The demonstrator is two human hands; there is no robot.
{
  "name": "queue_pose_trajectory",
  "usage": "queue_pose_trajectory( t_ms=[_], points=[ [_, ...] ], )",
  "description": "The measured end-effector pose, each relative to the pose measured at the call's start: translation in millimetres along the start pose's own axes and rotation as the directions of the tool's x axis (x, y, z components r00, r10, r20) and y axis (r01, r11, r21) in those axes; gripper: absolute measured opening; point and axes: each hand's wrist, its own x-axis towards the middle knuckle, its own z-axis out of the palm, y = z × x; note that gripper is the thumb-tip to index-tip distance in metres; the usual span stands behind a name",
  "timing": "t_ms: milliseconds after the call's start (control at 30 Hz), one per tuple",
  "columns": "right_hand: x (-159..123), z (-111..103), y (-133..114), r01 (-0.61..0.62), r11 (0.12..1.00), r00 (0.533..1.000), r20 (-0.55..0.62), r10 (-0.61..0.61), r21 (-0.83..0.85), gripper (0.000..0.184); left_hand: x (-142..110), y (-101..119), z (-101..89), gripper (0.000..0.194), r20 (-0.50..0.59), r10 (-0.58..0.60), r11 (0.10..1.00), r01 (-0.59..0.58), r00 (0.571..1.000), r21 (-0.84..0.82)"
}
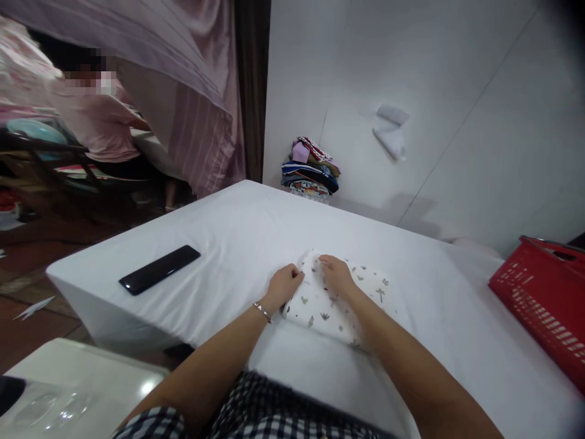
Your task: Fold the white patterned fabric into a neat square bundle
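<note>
White table point(247, 219) | red basket point(539, 299), contents unclear | my left hand point(283, 286) pinches printed cloth point(320, 311), right hand point(337, 277) touches it, grip unclear

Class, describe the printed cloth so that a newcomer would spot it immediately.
Start at the big white-covered table. Near its front edge, where the left hand and right hand meet it, lies a white cloth. Unlike the plain table surface around it, this cloth carries small, scattered, plant-like prints.
</note>
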Motion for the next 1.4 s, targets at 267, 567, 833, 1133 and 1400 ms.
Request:
queue_pose_trajectory(
  t_ms=[267,567,833,1133,1400],
  points=[
    [63,7,7,-0.075,0.992,0.994,0.074,0.082,-0.102,0.023,2,-5,1.0,0.017,0.015,0.04,0.999,-0.04,0.999,0.009],
    [81,12,15,-0.064,0.995,0.986,0.146,0.075,-0.08,0.015,4,-3,-3.2,0.013,0.088,0.075,0.997,-0.077,0.993,0.021],
    [82,27,18,-0.087,0.992,0.994,0.052,0.091,-0.086,0.021,7,-9,-0.8,0.012,0.108,0.124,0.992,-0.125,0.986,0.0],
    [82,24,10,-0.107,0.976,0.989,0.077,0.124,-0.19,0.022,8,-7,-2.9,0.011,0.147,0.092,0.995,-0.098,0.985,0.033],
    [56,20,-8,0.129,0.945,0.99,0.102,-0.102,-0.302,0.041,6,-4,-4.1,0.012,0.146,0.049,0.999,-0.05,0.988,0.009]
  ],
)
